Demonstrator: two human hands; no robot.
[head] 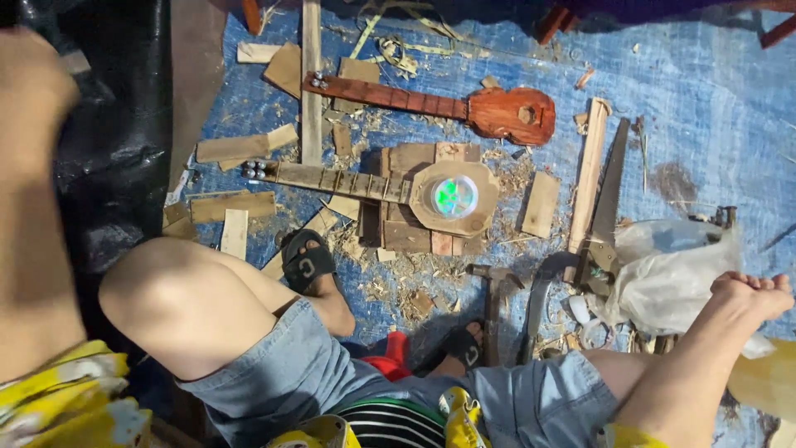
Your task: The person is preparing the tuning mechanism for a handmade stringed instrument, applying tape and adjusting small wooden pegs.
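Note:
My right hand [750,294] is at the far right with its fingers curled closed. It presses beside a clear plastic bag [672,278], and nothing shows in its grip. My left hand [29,75] is raised at the top left, blurred and partly out of view. Ahead on the blue tarp [705,99] lies an unfinished wooden guitar [452,197] with a shiny round disc in its body. Beyond it lies a small reddish finished guitar [497,112]. My bent legs and sandalled feet [307,265] are just in front of the guitars.
A hammer [491,294] and a curved blade [539,294] lie near my right foot. A handsaw [609,195] and a long wooden strip [587,178] lie right of the guitars. Wood offcuts [236,148] and shavings are scattered about. Black sheeting [116,124] covers the left side.

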